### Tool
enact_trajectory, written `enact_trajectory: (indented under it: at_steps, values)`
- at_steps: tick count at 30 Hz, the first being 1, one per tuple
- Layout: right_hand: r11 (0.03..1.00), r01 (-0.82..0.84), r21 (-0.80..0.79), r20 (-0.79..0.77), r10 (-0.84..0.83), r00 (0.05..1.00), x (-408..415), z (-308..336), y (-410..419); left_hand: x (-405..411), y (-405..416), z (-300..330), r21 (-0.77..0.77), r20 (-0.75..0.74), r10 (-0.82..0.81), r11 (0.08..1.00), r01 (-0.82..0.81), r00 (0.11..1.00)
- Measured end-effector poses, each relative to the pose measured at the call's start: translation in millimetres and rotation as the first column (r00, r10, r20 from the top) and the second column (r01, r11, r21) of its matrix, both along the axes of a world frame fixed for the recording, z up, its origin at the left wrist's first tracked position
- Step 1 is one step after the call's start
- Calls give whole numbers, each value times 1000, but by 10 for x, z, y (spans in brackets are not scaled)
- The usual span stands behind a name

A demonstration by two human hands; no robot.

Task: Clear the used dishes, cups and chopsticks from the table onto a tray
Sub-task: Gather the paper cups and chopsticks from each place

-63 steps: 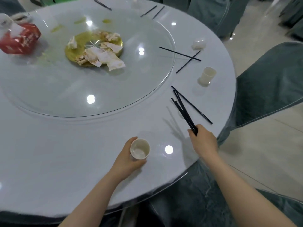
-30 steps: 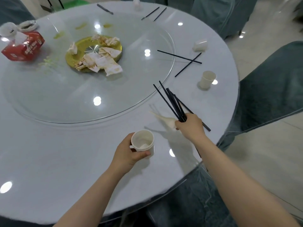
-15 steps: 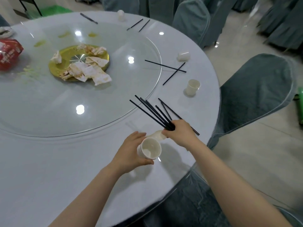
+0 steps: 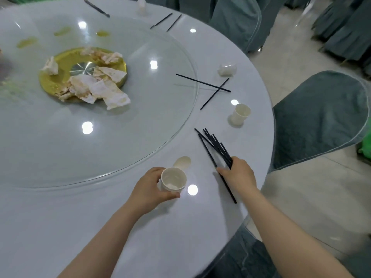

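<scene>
Head view: a white cup (image 4: 173,179) is gripped by the left hand (image 4: 149,189), fingers and thumb curled round its side, just above the round white table (image 4: 100,227) near the front edge. A bundle of black chopsticks (image 4: 215,147) is clamped in the right hand (image 4: 240,175), its fingers closed round their near ends; the far tips fan out toward the table's centre, and one stick (image 4: 228,189) is seen running back under the hand toward the rim. A pale round patch (image 4: 182,162) is seen on the table just beyond the held cup; what it is cannot be told. A second cup (image 4: 240,114) is stood farther along the right edge, apart from the bundle. Two crossed chopsticks (image 4: 208,86) are laid beyond it, one reaching onto the glass turntable (image 4: 140,137). A tipped white cup (image 4: 226,69) is seen near the right rim. On the turntable a gold plate (image 4: 60,63) is heaped with crumpled napkins (image 4: 100,87). More chopsticks (image 4: 166,21) and another small cup (image 4: 141,6) are left at the far side. Grey-green covered chairs (image 4: 321,117) are ranged round the table.
</scene>
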State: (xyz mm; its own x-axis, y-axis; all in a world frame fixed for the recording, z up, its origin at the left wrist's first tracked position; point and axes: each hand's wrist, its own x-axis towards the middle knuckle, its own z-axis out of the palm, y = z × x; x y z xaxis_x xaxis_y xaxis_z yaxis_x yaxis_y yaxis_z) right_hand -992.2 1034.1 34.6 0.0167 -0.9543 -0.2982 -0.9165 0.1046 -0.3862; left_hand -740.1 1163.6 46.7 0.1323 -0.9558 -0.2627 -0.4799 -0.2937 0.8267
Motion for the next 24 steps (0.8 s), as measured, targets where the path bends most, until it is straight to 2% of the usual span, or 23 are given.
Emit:
enact_trajectory:
  at_steps: [4,10,16,24]
  values:
    - [998,-51,44,-103,56,993,81,-147,-145,96,-100,0,6,-18,44,999,-44,999]
    - [994,-102,-44,-192,92,977,122,-290,-121,127,-121,15,17,-50,116,993,-115,992]
    - [976,-203,84,-272,219,937,179,-291,34,77,31,126,-10,-58,189,982,-190,980]
    - [902,-431,-30,-413,382,827,47,-417,460,13,448,239,-31,12,223,974,-222,975]
